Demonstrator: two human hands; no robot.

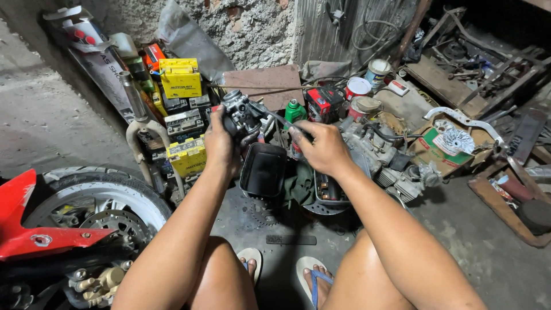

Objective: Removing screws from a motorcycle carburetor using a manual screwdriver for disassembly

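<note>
A small grey carburettor (244,115) is held up above the floor (51,115), clear of the clutter below it. The grip of the left hand (221,143) is clamped around the carburettor's left side. The grip of the right hand (321,148) is closed on a thin screwdriver (275,117), whose tip is pointed into the carburettor. A black tray (263,169) is seen just beneath the hands, and yellow batteries (180,77) are stacked against the wall to the left.
</note>
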